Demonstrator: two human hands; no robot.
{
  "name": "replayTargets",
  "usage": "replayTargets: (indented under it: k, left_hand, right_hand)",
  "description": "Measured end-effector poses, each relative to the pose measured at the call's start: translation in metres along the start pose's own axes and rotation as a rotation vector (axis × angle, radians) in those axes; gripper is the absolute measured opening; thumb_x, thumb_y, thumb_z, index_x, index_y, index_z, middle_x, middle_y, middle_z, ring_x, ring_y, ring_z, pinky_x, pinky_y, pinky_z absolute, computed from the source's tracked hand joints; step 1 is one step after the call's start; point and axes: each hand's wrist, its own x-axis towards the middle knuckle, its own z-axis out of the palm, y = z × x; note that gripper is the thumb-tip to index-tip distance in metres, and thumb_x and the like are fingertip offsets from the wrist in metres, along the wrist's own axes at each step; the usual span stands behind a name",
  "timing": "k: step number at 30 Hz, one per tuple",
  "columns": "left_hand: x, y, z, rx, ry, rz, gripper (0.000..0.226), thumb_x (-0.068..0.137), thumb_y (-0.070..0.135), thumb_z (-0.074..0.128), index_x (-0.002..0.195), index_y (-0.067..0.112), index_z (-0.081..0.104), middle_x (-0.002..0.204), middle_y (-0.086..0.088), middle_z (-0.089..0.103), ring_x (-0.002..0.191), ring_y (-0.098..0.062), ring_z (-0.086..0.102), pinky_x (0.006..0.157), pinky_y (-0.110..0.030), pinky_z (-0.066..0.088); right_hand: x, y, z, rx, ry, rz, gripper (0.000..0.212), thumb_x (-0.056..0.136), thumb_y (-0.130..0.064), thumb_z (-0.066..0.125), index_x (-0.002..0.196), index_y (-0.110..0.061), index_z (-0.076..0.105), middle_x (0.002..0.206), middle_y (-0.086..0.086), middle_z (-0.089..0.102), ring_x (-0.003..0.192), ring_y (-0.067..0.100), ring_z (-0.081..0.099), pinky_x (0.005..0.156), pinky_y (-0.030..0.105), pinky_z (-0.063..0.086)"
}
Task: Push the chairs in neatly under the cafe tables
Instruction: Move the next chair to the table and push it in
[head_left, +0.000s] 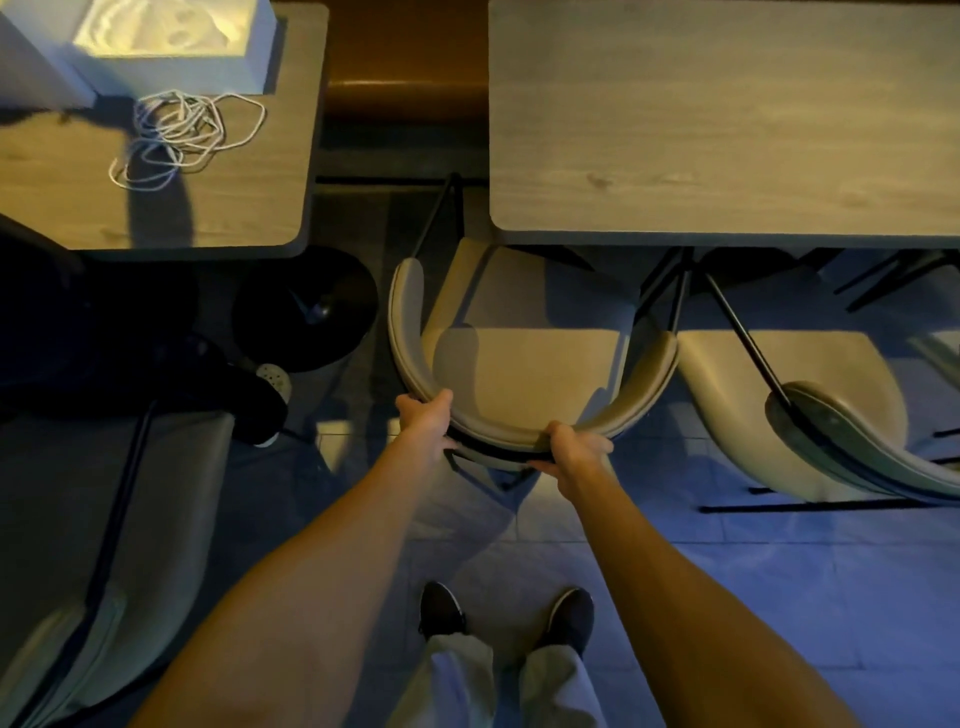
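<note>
A beige curved-back chair (524, 364) stands in front of me, its seat partly under the left end of the wooden cafe table (727, 119). My left hand (427, 422) grips the left side of the chair's backrest rim. My right hand (574, 451) grips the rim on the right side. A second beige chair (810, 410) stands to the right, its front under the same table, its backrest touching or almost touching the first chair. A third chair (104, 545) sits at the lower left, well clear of the left wooden table (249, 171).
The left table carries a white box (176, 47) and a coiled white cord (182, 135). Its round black base (306, 309) stands on the floor. Another person's dark leg and shoe (260, 400) are at the left. My feet (504, 613) are on the tiled floor.
</note>
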Motion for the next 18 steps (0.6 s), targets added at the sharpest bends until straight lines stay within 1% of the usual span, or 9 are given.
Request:
replayTargets:
  k: [2, 5, 8, 9, 11, 13, 16, 18]
  left_hand:
    - [0.000, -0.002, 0.004, 0.013, 0.013, 0.003, 0.058, 0.097, 0.017, 0.063, 0.144, 0.012, 0.028, 0.153, -0.016, 0.036, 0.135, -0.041, 0.045, 0.092, -0.065, 0.053]
    - [-0.006, -0.010, 0.012, 0.030, 0.010, 0.012, 0.059, 0.098, 0.016, 0.062, 0.144, 0.012, 0.026, 0.154, -0.016, 0.034, 0.135, -0.041, 0.044, 0.091, -0.064, 0.053]
    - [-0.014, -0.018, 0.016, 0.048, 0.027, 0.023, 0.062, 0.098, 0.017, 0.062, 0.145, 0.014, 0.024, 0.155, -0.015, 0.034, 0.135, -0.040, 0.045, 0.091, -0.061, 0.055]
    - [-0.016, -0.018, 0.016, 0.048, 0.026, 0.028, 0.063, 0.098, 0.017, 0.063, 0.146, 0.015, 0.023, 0.155, -0.015, 0.034, 0.135, -0.040, 0.045, 0.092, -0.061, 0.055]
    - [-0.018, -0.017, 0.014, 0.052, 0.018, 0.020, 0.066, 0.098, 0.018, 0.063, 0.149, 0.015, 0.021, 0.155, -0.015, 0.033, 0.134, -0.041, 0.047, 0.093, -0.059, 0.055]
    - [-0.020, -0.022, 0.014, 0.077, 0.024, 0.009, 0.071, 0.098, 0.019, 0.064, 0.151, 0.012, 0.019, 0.155, -0.015, 0.033, 0.133, -0.038, 0.048, 0.094, -0.055, 0.055]
    - [-0.031, -0.042, 0.027, 0.083, 0.036, -0.010, 0.084, 0.096, 0.023, 0.065, 0.156, 0.011, 0.009, 0.157, -0.013, 0.031, 0.136, -0.035, 0.045, 0.098, -0.055, 0.053]
    - [-0.039, -0.055, 0.035, 0.068, 0.036, -0.029, 0.082, 0.095, 0.025, 0.066, 0.155, 0.013, 0.011, 0.157, -0.015, 0.033, 0.135, -0.036, 0.046, 0.098, -0.055, 0.053]
  right_hand:
    - [0.003, 0.000, -0.004, -0.017, 0.009, 0.000, 0.066, 0.095, -0.003, 0.061, 0.144, 0.000, 0.017, 0.119, 0.016, 0.042, 0.107, 0.032, 0.053, 0.077, 0.044, 0.060]
    - [0.003, 0.000, -0.017, -0.051, 0.017, 0.006, 0.068, 0.094, -0.005, 0.062, 0.145, -0.001, 0.017, 0.121, 0.017, 0.044, 0.119, 0.037, 0.056, 0.076, 0.043, 0.060]
    - [0.006, 0.001, -0.031, -0.075, -0.023, 0.007, 0.070, 0.093, -0.007, 0.065, 0.145, -0.003, 0.018, 0.136, 0.021, 0.046, 0.125, 0.038, 0.055, 0.077, 0.044, 0.061]
    - [0.006, 0.001, -0.034, -0.082, -0.036, 0.007, 0.070, 0.093, -0.007, 0.065, 0.145, -0.003, 0.018, 0.138, 0.022, 0.045, 0.125, 0.038, 0.055, 0.077, 0.044, 0.061]
    - [0.006, 0.001, -0.036, -0.098, -0.050, 0.008, 0.071, 0.095, -0.007, 0.064, 0.147, -0.001, 0.016, 0.134, 0.019, 0.044, 0.126, 0.037, 0.054, 0.080, 0.044, 0.061]
    - [0.008, 0.000, -0.041, -0.093, -0.038, 0.011, 0.071, 0.095, -0.006, 0.062, 0.148, -0.001, 0.016, 0.127, 0.018, 0.044, 0.122, 0.036, 0.056, 0.082, 0.044, 0.062]
    - [0.014, -0.002, -0.061, -0.081, -0.031, 0.004, 0.062, 0.096, -0.005, 0.060, 0.144, -0.002, 0.021, 0.123, 0.018, 0.045, 0.103, 0.031, 0.055, 0.079, 0.043, 0.061]
    - [0.020, -0.001, -0.075, -0.110, -0.037, -0.007, 0.060, 0.095, -0.004, 0.060, 0.143, -0.002, 0.023, 0.121, 0.017, 0.042, 0.095, 0.028, 0.055, 0.076, 0.043, 0.060]
